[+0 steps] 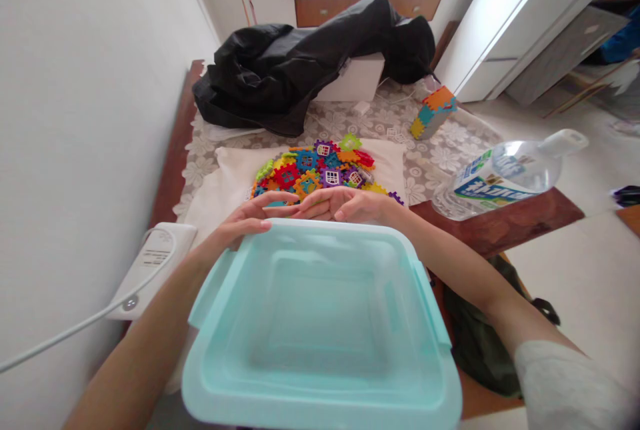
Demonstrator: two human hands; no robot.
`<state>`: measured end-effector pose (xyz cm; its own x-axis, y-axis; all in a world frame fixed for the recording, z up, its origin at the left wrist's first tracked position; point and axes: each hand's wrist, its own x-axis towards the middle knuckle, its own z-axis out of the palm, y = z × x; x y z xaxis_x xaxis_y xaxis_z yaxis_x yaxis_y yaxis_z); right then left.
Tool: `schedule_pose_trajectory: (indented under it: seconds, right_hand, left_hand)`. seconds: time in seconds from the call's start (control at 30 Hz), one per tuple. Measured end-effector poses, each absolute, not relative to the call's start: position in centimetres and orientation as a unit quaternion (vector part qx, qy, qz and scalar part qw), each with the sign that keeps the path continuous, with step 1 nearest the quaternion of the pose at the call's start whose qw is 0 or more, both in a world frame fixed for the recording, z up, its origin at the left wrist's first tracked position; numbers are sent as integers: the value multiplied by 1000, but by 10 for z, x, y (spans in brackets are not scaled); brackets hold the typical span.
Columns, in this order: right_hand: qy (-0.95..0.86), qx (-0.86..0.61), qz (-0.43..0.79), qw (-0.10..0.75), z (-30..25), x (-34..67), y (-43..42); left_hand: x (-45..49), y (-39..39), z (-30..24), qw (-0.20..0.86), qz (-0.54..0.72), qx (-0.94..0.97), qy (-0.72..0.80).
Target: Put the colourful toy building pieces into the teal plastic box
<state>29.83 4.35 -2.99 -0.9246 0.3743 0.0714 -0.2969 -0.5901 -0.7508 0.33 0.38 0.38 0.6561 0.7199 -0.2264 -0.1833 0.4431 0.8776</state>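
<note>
A light turquoise plastic bin (320, 323) sits close in front of me, and nothing shows inside it. Past its far rim lies a pile of colourful plastic interlocking blocks (306, 162), some with white window inserts, on a cream cloth (220, 180). My left hand (255, 213) reaches over the bin's far left corner, fingers stretched toward the pile's near edge and thumb by the rim. Beside it, my right hand (350, 205) is palm up behind the rim, fingers extended and slightly curled, with no block visible in it. The two hands' fingertips nearly meet; the near blocks are partly hidden.
A large clear bottle (505, 173) stands at the right table edge. An assembled block structure (434, 112) is on the lace tablecloth (320, 120). Black fabric (300, 57) covers a white box (355, 78) at the back. A white device (155, 263) with a cable lies left.
</note>
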Motion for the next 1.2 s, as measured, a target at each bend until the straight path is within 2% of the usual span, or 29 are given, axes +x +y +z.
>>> schedule_pose_trajectory:
  seconds: [0.17, 0.33, 0.4, 0.47, 0.6, 0.67, 0.83, 1.03, 1.2]
  right_hand:
    - [-477, -71, 849, 216, -24, 298, 48]
    - [-533, -158, 694, 458, -17, 305, 57]
    - [-535, -169, 663, 495, -12, 313, 62]
    - [-562, -145, 664, 471, -7, 322, 66]
    - [-627, -79, 706, 320, -2, 326, 65]
    - [-603, -81, 746, 272, -1, 323, 61]
    - [-473, -109, 802, 347, -4, 322, 59]
    - [-494, -159, 771, 370, -10, 329, 64]
    - [-522, -162, 738, 396, -10, 330, 68]
  left_hand:
    - [-1, 2, 11, 753, 294, 460, 367]
    - [10, -4, 24, 700, 369, 461, 402]
    - [12, -6, 27, 692, 374, 462, 410]
    - [12, -7, 27, 678, 379, 475, 413]
    - [9, -4, 25, 625, 427, 493, 429]
    - [9, -4, 23, 603, 451, 485, 444]
    - [13, -6, 19, 574, 499, 470, 448]
    - [14, -5, 15, 564, 520, 454, 454]
    - [12, -6, 16, 605, 469, 476, 433]
